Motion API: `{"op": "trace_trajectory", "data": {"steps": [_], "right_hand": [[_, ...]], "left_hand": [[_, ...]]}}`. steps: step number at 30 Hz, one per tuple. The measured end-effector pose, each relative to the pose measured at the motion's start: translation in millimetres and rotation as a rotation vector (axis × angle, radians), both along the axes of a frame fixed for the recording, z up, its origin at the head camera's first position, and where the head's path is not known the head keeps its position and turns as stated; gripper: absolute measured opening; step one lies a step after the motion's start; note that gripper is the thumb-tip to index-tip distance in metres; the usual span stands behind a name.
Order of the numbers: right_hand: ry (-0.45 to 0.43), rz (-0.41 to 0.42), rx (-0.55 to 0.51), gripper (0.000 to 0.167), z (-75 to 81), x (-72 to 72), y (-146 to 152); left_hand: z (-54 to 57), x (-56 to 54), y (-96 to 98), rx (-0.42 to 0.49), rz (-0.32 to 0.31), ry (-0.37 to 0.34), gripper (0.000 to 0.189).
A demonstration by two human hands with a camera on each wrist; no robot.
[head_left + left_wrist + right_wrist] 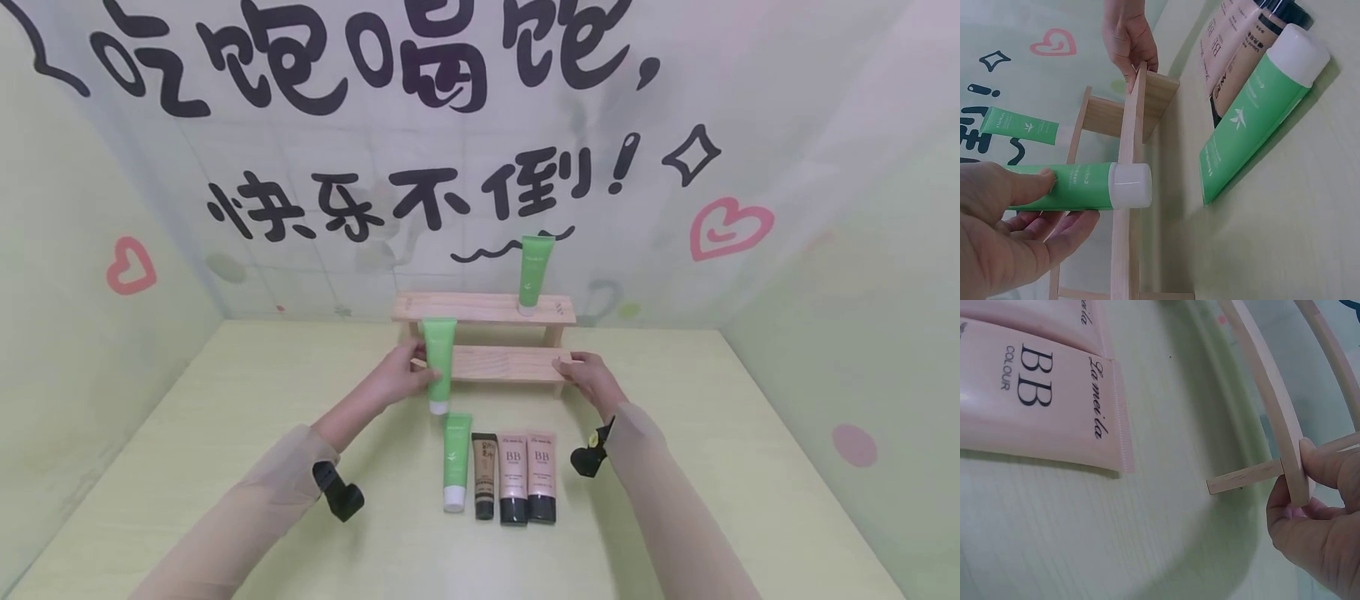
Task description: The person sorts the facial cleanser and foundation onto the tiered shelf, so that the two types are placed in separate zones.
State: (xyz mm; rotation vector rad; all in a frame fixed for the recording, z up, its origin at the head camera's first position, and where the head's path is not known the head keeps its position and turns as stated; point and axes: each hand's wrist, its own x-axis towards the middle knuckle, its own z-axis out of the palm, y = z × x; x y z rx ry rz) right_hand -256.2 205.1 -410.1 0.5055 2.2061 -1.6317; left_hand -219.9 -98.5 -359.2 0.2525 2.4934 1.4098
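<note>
Green plastic shows between the thumb and fingers of the left hand (401,377), which pinches a capped tube (439,354) near the middle of the frame. From where I stand that tube is nearly upright, its long axis running up and down, flat end at the top and white cap pointing down toward the desk (375,542). Seen from the left wrist, it runs level across the view, cap to the right, in front of the wooden rack (495,364); whether the cap touches wood I can't tell. The right hand (594,383) pinches the right end of the rack's lower shelf, thumb on top.

Toward the right end of the upper shelf, a second green tube (533,271) stands cap down. In the lower middle of the frame, four tubes lie in a row, caps toward the bottom edge: a third green tube (455,454), a brown tube (485,471) and two pink tubes (513,471). Black lettering (442,62) crosses the wall behind, with a pink heart (731,229) at upper right.
</note>
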Motion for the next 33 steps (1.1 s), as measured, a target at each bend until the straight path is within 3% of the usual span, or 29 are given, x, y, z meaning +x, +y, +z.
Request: {"op": "trace_trajectory", "data": {"steps": [18,25,33], "right_hand": [[-0.012,-0.025,-0.041,0.063,1.2,-0.9,-2.3],[-0.002,-0.036,-0.066,0.062,-0.1,-2.9,-2.8],[0.002,-0.030,-0.082,0.062,-1.6,-3.0,-2.3]], "left_hand": [[25.8,-34.3,22.5,0.048,0.030,0.036,0.047],[34.8,-51.4,31.9,0.029,0.044,0.126,0.047],[41.9,-61.3,38.9,0.039,0.040,0.219,0.045]]}}
